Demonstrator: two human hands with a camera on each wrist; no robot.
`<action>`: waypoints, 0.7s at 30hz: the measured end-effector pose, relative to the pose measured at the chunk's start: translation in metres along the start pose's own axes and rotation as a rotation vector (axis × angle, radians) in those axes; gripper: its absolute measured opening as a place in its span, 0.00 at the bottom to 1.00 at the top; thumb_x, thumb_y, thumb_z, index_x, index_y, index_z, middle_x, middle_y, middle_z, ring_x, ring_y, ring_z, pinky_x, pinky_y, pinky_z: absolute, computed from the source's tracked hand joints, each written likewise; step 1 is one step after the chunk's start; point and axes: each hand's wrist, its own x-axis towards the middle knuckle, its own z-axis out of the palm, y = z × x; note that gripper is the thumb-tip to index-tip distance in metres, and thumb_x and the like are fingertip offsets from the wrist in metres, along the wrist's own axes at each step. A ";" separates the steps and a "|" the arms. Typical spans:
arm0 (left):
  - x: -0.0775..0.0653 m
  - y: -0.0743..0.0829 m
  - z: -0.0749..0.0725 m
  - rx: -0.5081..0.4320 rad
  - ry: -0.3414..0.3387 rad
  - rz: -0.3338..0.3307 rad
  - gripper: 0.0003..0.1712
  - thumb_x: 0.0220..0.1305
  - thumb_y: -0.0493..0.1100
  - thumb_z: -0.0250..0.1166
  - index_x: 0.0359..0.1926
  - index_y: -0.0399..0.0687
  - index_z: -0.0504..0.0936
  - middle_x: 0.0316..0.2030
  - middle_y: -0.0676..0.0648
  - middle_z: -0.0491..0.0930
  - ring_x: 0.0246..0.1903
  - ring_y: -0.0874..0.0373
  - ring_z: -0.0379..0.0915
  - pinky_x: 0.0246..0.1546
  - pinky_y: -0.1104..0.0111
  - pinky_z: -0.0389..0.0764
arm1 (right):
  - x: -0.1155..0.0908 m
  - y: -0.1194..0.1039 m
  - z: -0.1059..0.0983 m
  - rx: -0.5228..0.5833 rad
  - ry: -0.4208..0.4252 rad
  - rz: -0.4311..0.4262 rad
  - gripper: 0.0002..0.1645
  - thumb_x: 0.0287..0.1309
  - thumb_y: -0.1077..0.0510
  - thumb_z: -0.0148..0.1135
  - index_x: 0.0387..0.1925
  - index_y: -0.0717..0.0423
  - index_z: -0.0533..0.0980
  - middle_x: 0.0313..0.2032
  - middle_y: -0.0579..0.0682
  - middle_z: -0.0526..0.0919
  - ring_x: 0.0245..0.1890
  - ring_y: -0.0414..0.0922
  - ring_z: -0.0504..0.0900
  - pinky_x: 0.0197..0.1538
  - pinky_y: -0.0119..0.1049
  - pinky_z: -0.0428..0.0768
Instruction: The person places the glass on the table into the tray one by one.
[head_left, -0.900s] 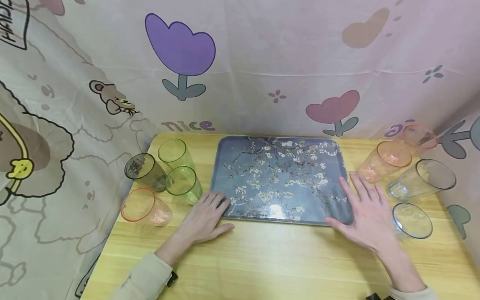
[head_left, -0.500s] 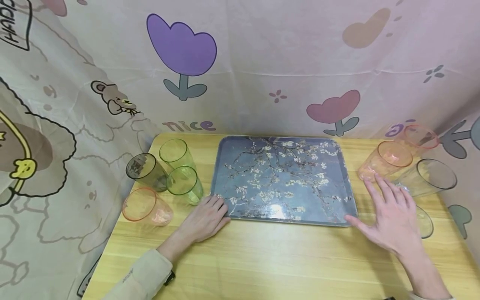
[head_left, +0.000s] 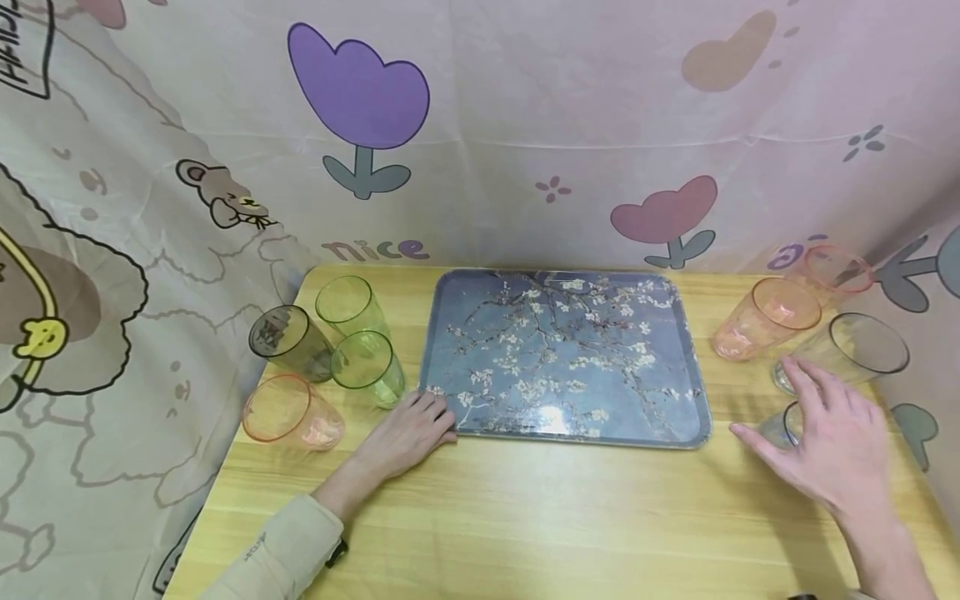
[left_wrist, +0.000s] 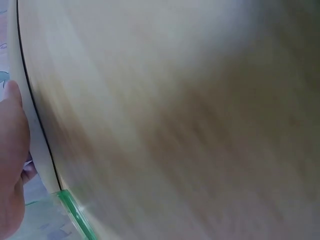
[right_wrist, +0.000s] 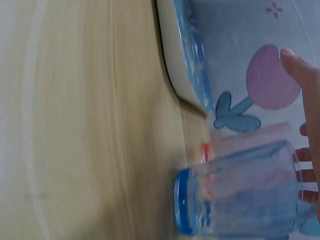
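A blue tray (head_left: 480, 333) printed with white blossom branches lies flat on the wooden table. My left hand (head_left: 408, 432) rests at its near left corner, fingers bent loosely over the edge. Over to the right, my right hand (head_left: 836, 442) hovers with thumb and fingers spread above a clear bluish tumbler (head_left: 776, 429), hiding most of it. The right wrist view shows that tumbler (right_wrist: 245, 195) upright with a thick blue base, the fingers (right_wrist: 306, 175) at its rim.
Left of the tray stand two green tumblers (head_left: 371, 375), a dark grey one (head_left: 300, 346) and an orange one (head_left: 296, 412). On the right are two orange tumblers (head_left: 768, 321) and a clear dark-rimmed one (head_left: 847, 350). A printed curtain (head_left: 510, 167) hangs behind the table (head_left: 525, 517).
My right hand has left the tray's right edge and moved right, over the bluish tumbler. My left hand stays at the near left corner, its thumb drawn in closer to the tray.
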 end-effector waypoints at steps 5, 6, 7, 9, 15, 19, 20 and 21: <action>0.000 0.000 0.001 -0.003 0.021 0.006 0.15 0.75 0.60 0.59 0.39 0.55 0.75 0.38 0.52 0.82 0.43 0.54 0.77 0.52 0.60 0.77 | -0.007 0.013 -0.006 0.010 0.007 0.071 0.73 0.22 0.24 0.80 0.71 0.57 0.72 0.61 0.70 0.79 0.55 0.75 0.74 0.48 0.71 0.66; 0.000 0.000 0.001 -0.002 0.023 0.007 0.16 0.74 0.60 0.58 0.39 0.55 0.75 0.37 0.52 0.82 0.43 0.54 0.77 0.51 0.60 0.77 | -0.009 0.015 -0.007 0.010 0.001 0.088 0.73 0.22 0.26 0.81 0.72 0.57 0.71 0.61 0.70 0.79 0.55 0.75 0.74 0.48 0.71 0.66; 0.000 0.000 0.001 -0.001 0.026 0.008 0.16 0.74 0.60 0.59 0.39 0.55 0.75 0.37 0.52 0.81 0.42 0.54 0.77 0.51 0.60 0.77 | -0.011 0.018 -0.008 0.009 -0.002 0.102 0.74 0.20 0.27 0.82 0.72 0.57 0.72 0.60 0.70 0.79 0.55 0.75 0.73 0.48 0.72 0.66; 0.000 0.000 0.002 0.001 0.030 0.011 0.16 0.74 0.60 0.59 0.39 0.55 0.75 0.36 0.52 0.81 0.42 0.54 0.77 0.50 0.60 0.76 | -0.014 0.023 -0.010 0.003 -0.009 0.121 0.74 0.17 0.29 0.84 0.72 0.56 0.72 0.60 0.70 0.79 0.54 0.75 0.73 0.47 0.71 0.66; 0.000 0.000 0.002 0.016 0.039 0.017 0.16 0.74 0.60 0.58 0.38 0.55 0.74 0.36 0.53 0.81 0.41 0.55 0.77 0.49 0.61 0.77 | -0.023 0.038 -0.015 -0.059 -0.061 0.146 0.72 0.19 0.26 0.83 0.68 0.59 0.73 0.58 0.72 0.78 0.53 0.73 0.73 0.46 0.69 0.66; 0.000 0.000 0.002 0.023 0.044 0.015 0.16 0.74 0.60 0.58 0.38 0.55 0.74 0.36 0.53 0.81 0.41 0.55 0.77 0.49 0.61 0.77 | -0.028 0.047 -0.018 -0.087 -0.112 0.142 0.71 0.23 0.23 0.81 0.67 0.59 0.73 0.57 0.74 0.78 0.52 0.74 0.73 0.49 0.68 0.65; 0.000 0.000 0.002 0.024 0.044 0.015 0.16 0.74 0.60 0.58 0.38 0.55 0.74 0.36 0.53 0.81 0.41 0.55 0.76 0.49 0.61 0.76 | -0.029 0.049 -0.018 -0.088 -0.095 0.121 0.72 0.21 0.20 0.79 0.66 0.59 0.74 0.55 0.74 0.79 0.50 0.74 0.74 0.48 0.68 0.66; 0.000 0.000 0.002 0.023 0.044 0.014 0.16 0.74 0.60 0.58 0.38 0.55 0.74 0.36 0.53 0.81 0.41 0.55 0.76 0.49 0.61 0.76 | -0.030 0.051 -0.017 -0.090 -0.081 0.100 0.72 0.19 0.19 0.78 0.65 0.59 0.75 0.54 0.74 0.80 0.48 0.74 0.74 0.46 0.68 0.67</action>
